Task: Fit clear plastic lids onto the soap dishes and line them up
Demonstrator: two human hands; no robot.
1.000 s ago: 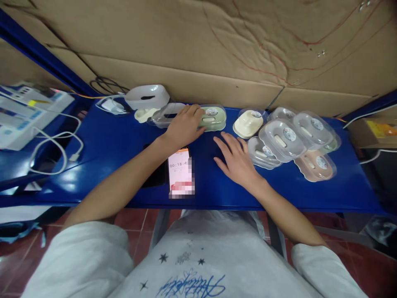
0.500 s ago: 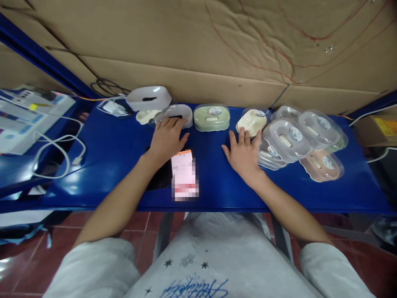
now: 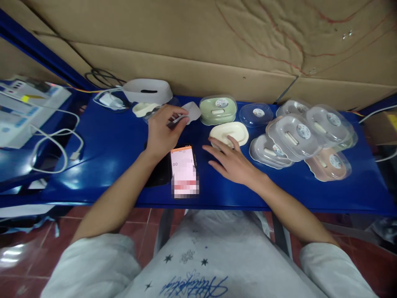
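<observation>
Head view: my feed looks down on a blue bench [image 3: 223, 192], a lit phone [image 3: 182, 169] toward its near edge.
Right hand [image 3: 232, 161]: fingers spread at the near rim of the cream piece [image 3: 225, 129]; how firmly they touch, I cannot tell.
Cream piece: pale, smooth, a rounded oblong, mid-bench, just in front of the green box [image 3: 207, 117].
Left hand [image 3: 161, 130]: thumb and forefinger pinching the grey piece [image 3: 192, 111].
Grey piece: pale, plain, partly hidden by fingers.
Green box: clear-topped, round sticker.
</observation>
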